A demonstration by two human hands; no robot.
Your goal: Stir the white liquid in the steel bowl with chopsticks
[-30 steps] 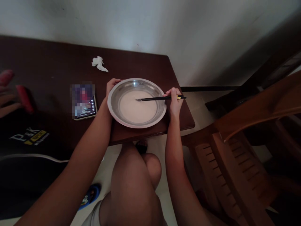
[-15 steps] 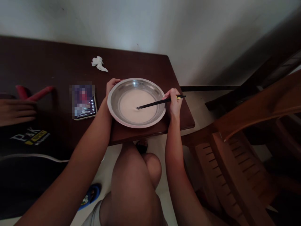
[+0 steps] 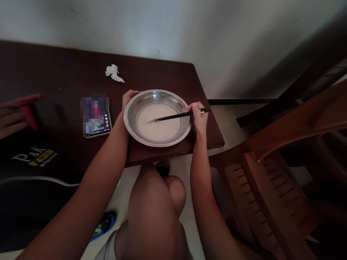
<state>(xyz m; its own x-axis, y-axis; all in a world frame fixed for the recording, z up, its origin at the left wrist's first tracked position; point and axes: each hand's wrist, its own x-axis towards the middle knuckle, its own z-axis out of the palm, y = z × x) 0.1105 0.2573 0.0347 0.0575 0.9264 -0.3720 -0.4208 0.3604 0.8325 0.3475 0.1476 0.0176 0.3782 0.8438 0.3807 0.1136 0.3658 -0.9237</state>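
Note:
A wide metal bowl (image 3: 131,131) rests on the dark table near its front edge, with a pale, creamy liquid (image 3: 159,130) inside. My left hand (image 3: 129,98) grips the bowl's left rim, its fingers partly hidden behind the rim. Black chopsticks (image 3: 176,116) with gold bands are held in my right hand (image 3: 197,112), which is closed around their upper end at the bowl's right rim. Their tips dip into the liquid left of its middle and blur a little there.
A phone (image 3: 98,117) with a lit, partly blurred screen lies left of the bowl. Crumpled white tissue (image 3: 114,73) sits farther back on the table (image 3: 157,74). At far left another person's hand (image 3: 11,119) is by a red object (image 3: 29,112). A wooden chair (image 3: 244,169) stands at right.
My right hand and the chopsticks have shifted slightly left through the liquid. The bowl and my left hand stay put. The other person's hand and the red object have moved left, the object turning.

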